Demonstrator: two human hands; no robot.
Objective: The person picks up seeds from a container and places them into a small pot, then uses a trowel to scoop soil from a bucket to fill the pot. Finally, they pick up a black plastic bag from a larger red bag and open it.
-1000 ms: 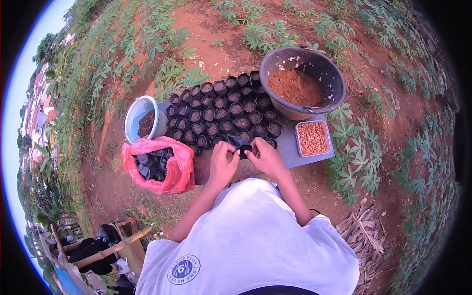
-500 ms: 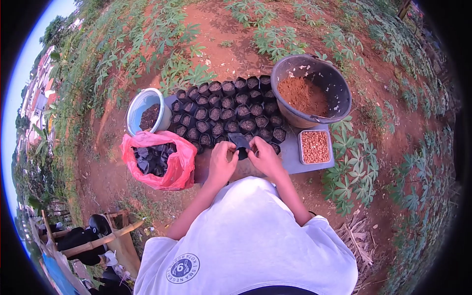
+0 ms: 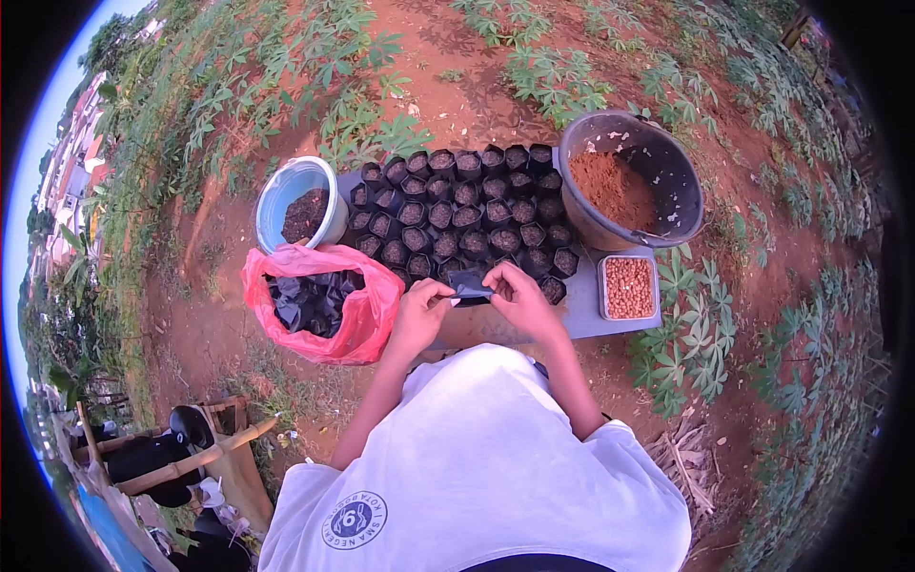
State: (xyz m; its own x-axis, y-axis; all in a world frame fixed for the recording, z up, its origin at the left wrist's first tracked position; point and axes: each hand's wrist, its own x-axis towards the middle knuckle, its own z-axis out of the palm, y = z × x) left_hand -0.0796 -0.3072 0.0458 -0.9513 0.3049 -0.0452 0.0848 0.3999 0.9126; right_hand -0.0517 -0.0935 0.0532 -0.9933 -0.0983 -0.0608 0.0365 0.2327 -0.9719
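Note:
Between my two hands is a small black plastic seedling bag (image 3: 470, 284), stretched sideways near the front edge of the table. My left hand (image 3: 420, 311) pinches its left side. On the right side, my right hand (image 3: 521, 296) grips it with thumb and fingers. Just beyond the hands stand rows of soil-filled black seedling bags (image 3: 467, 194), packed close together. A red plastic bag (image 3: 379, 324) of loose black bags sits to the left of my left hand. Right of my right hand is a clear square tub of tan seeds (image 3: 629, 288).
A large dark bucket (image 3: 679, 176) with reddish soil stands at the table's right, and a light blue pail (image 3: 334, 229) with dark soil at its left. The grey table (image 3: 600, 327) is surrounded by leafy plants (image 3: 701, 334). A bamboo frame (image 3: 200, 459) stands lower left.
The small bag has gone from hanging upright to being pulled flat and wide between my hands, which are now slightly farther apart. The view has shifted a little, moving the table's items rightward.

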